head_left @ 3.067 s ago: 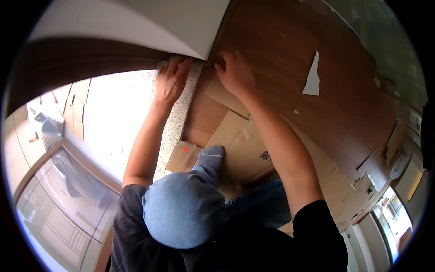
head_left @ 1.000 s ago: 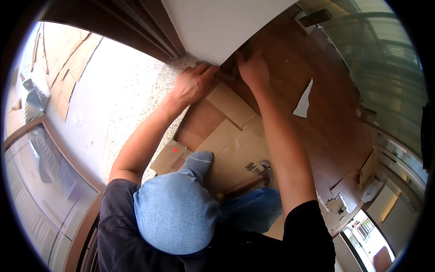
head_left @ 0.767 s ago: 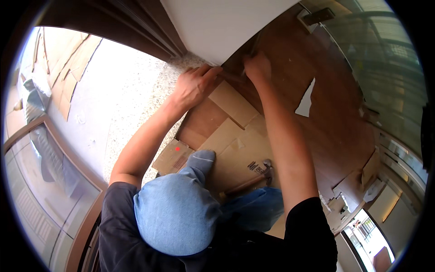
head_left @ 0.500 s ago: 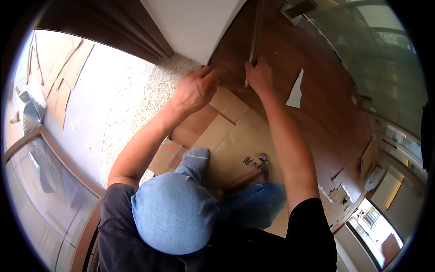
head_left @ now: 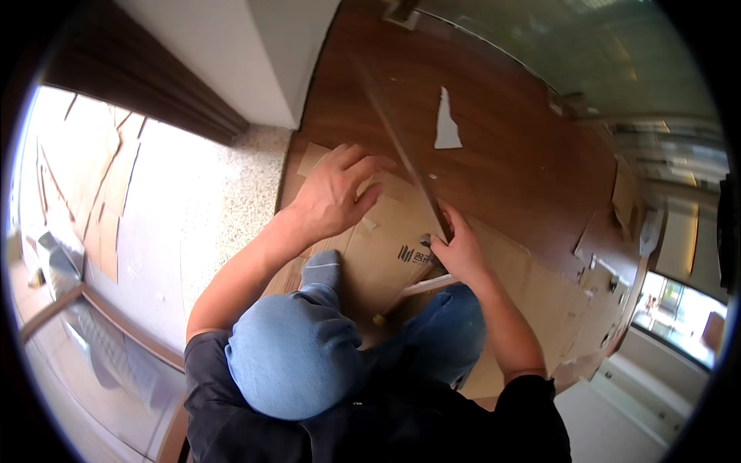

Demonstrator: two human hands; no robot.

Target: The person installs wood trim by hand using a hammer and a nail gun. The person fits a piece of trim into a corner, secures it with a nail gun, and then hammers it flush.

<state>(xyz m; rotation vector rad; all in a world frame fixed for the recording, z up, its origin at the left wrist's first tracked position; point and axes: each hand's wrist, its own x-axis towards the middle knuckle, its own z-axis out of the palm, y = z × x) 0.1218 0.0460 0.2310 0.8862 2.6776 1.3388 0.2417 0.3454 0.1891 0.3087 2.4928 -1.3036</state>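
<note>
Brown strip (head_left: 404, 150) is swinging nearer, away from the white wall (head_left: 274, 62), near end hanging over the cardboard (head_left: 370, 262). Right hand (head_left: 461, 251) is gripping that end, guessing it's keeping the rest clear; left hand (head_left: 336, 193) is just hovering empty, fingers loosely spread.

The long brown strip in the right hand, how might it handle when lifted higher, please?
The strip looks fairly stiff, as it runs nearly straight beyond the right hand. Its slimness and one-handed hold suggest it is light. Its far end might swing, being well beyond that hand.
</note>
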